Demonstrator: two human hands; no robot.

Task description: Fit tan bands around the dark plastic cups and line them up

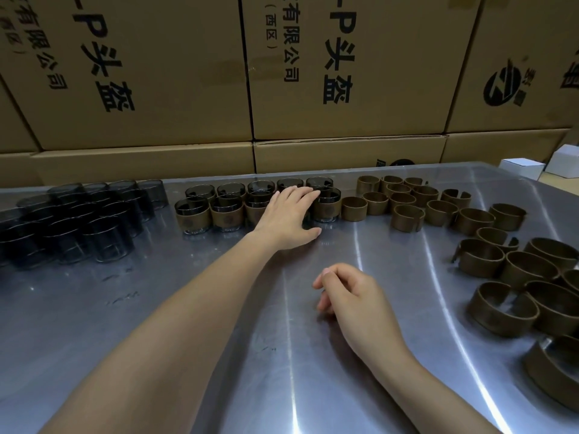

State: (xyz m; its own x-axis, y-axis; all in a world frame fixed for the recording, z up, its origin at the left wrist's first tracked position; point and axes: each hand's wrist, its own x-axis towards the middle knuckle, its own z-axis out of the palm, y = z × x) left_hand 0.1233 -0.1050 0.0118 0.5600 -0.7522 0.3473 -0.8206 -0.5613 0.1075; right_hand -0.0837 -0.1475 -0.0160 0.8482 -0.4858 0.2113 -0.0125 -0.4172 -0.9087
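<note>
Several dark cups with tan bands [225,211] stand in two rows at the back middle of the steel table [188,308]. My left hand [286,214] reaches over the front row, fingers stretched across a banded cup that it mostly hides, thumb low on the table side. One more banded cup [326,205] stands just right of the hand. Bare dark cups [78,223] cluster at the left. Loose tan bands [407,202] spread from the back middle to the right edge. My right hand [347,296] hovers over the table's middle, fingers loosely curled, holding nothing.
Stacked cardboard boxes [344,73] with printed characters form a wall right behind the table. Small white boxes [521,172] sit beyond the back right corner. More tan bands [507,305] crowd the near right side.
</note>
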